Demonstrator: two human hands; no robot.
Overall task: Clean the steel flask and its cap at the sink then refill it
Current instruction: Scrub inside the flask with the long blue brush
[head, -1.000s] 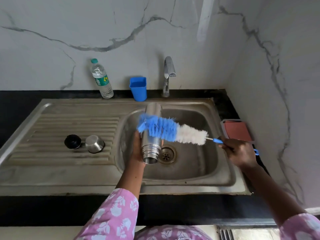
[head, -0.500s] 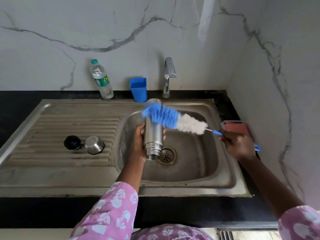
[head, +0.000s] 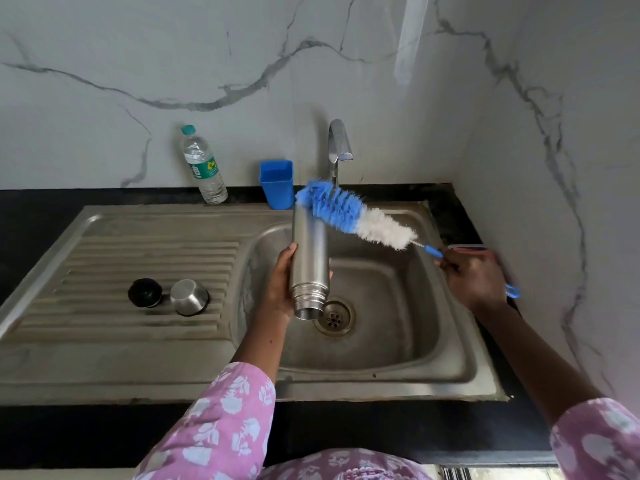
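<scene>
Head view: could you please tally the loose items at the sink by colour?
Steel: 2, flask, cap
Black: 1, stopper
Blue: 2, cup, brush
Clear: 1, water bottle
Colour unclear: 1, object mostly hidden behind right hand
Total: 7

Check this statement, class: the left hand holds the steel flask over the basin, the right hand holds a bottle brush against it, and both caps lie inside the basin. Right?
Not quite. The head view shows the black cap and the steel cap on the draining board, left of the basin, not inside it. The rest stands.
</scene>
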